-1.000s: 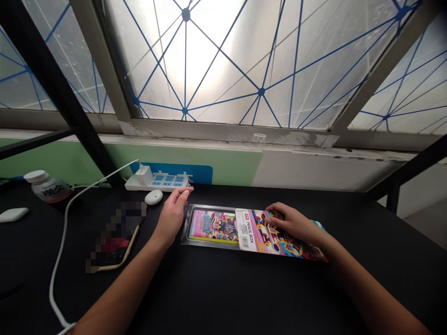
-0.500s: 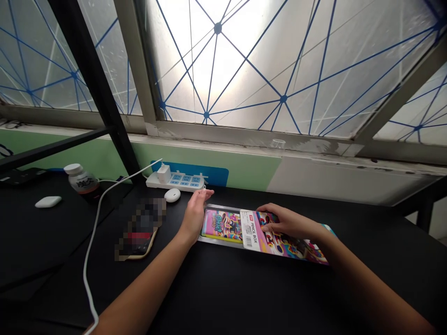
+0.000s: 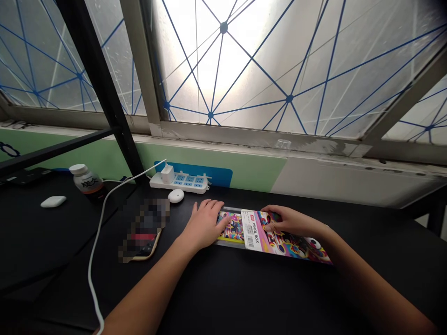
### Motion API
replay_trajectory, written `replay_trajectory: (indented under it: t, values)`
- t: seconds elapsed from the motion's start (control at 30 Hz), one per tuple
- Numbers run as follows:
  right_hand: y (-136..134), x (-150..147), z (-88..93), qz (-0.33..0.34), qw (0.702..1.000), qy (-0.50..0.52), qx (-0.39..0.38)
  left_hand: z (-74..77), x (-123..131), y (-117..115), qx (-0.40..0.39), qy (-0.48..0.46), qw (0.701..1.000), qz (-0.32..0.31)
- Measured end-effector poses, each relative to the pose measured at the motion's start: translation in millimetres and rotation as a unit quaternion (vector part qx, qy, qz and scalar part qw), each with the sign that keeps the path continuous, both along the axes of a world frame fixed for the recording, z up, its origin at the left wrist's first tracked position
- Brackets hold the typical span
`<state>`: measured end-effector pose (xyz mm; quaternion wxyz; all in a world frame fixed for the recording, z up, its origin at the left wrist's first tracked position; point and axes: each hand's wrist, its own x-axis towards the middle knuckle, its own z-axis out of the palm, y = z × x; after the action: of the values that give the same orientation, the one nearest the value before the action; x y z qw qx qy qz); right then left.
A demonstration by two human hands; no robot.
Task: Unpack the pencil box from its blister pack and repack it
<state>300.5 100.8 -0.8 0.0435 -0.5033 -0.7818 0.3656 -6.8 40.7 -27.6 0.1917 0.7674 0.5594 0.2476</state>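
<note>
A colourful pencil box lies on the black table in a clear plastic tray, its left part sticking out of a printed cardboard sleeve marked "PENCIL BOX". Over the left end of the box rests my left hand, fingers stretched out and thumb lying on the printed top. My right hand grips the sleeve near its middle, thumb on top and fingers over the far edge. The part of the box inside the sleeve is hidden.
A phone, partly pixelated, and a white earbud case lie to the left. Behind them stands a power strip with a charger and white cable. Further left are a bottle and a white rounded object.
My left hand has moved from beside the box's left end to lie over it, palm turned down. My right hand keeps its hold on the sleeve. The view has shifted slightly.
</note>
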Motion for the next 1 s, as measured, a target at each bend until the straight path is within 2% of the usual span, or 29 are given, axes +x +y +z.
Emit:
replay_trajectory:
  t: [0.3, 0.43, 0.57, 0.73, 0.87, 1.0]
  values:
    - [-0.3, -5.4, -0.4, 0.000, 1.000, -0.009, -0.001, 0.6, 3.9, 1.1, 0.002, 0.082, 0.997, -0.016]
    - [-2.6, -1.1, -0.4, -0.027, 0.999, -0.042, 0.000, 3.5, 1.7, 1.8, -0.014, 0.107, 0.994, -0.028]
    - [-0.1, 16.1, 2.6, -0.069, 0.993, -0.095, 0.006, 7.3, -1.3, 2.4, -0.031, 0.128, 0.991, -0.036]
    - [3.6, 53.2, 12.2, -0.078, 0.988, -0.131, -0.010, 8.2, -8.4, 4.6, -0.031, 0.160, 0.985, -0.046]
    - [-2.2, 75.7, 12.2, -0.076, 0.989, -0.130, -0.018, 7.0, -10.2, 5.5, -0.011, 0.166, 0.984, -0.057]
    - [-9.2, 80.9, 7.0, -0.075, 0.991, -0.107, -0.013, 8.3, 1.3, -0.2, -0.009, 0.150, 0.985, -0.089]
